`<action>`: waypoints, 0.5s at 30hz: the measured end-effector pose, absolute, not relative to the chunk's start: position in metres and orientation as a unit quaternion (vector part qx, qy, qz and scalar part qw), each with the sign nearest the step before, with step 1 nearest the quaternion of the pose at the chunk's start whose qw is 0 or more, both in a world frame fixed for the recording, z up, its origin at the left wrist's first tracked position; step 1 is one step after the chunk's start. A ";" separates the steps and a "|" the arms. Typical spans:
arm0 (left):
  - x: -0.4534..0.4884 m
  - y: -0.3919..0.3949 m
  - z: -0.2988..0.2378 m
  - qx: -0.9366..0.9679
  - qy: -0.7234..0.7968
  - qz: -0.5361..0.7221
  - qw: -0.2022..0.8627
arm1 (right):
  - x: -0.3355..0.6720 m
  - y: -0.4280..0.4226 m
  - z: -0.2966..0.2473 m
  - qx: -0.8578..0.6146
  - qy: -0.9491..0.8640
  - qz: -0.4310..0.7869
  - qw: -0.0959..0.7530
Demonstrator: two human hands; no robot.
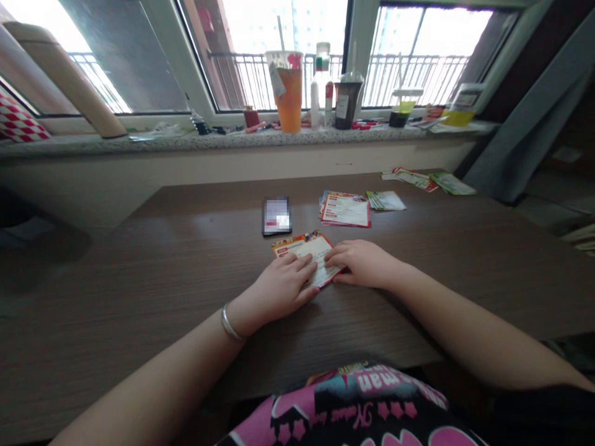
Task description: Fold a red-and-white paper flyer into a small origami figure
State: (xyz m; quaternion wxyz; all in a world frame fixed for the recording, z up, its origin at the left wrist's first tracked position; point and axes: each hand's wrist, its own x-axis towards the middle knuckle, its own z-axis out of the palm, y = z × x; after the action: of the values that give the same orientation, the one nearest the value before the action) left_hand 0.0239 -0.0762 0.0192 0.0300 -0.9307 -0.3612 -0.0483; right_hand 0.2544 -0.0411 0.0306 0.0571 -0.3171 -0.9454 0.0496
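A printed paper leaflet (pixel 307 249) with a red and orange border lies on the brown wooden table (pixel 139 272) right in front of me. My left hand (pixel 283 288) rests flat on its near left part, fingers stretched out over the paper. My right hand (pixel 360 263) lies on its right edge, fingers curled down and pressing the paper. A silver bangle (pixel 229 324) sits on my left wrist.
A phone (pixel 276 216) lies just beyond the leaflet. A stack of similar leaflets (pixel 346 209) sits to its right, with more flyers (pixel 427 180) farther right. Drink cups, among them an orange cup (pixel 289 93), and bottles line the windowsill (pixel 186 141).
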 end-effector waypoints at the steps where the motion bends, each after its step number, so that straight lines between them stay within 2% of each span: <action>1: 0.025 -0.077 0.020 -0.930 -0.364 -0.046 0.030 | 0.254 -0.042 0.031 -0.320 -0.945 0.047 0.052; 12: 0.026 -0.084 0.033 -0.937 -0.349 0.001 0.036 | 0.251 -0.049 0.041 -0.368 -0.930 0.011 -0.003; 15: 0.022 -0.082 0.043 -0.961 -0.270 0.050 0.044 | 0.251 -0.050 0.042 -0.362 -0.932 0.015 0.002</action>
State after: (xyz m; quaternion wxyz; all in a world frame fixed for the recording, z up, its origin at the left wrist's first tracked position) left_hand 0.0222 -0.0816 0.0430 0.0441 -0.9607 -0.2696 0.0500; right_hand 0.2509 -0.0495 0.0424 0.0022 -0.3618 -0.9321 0.0155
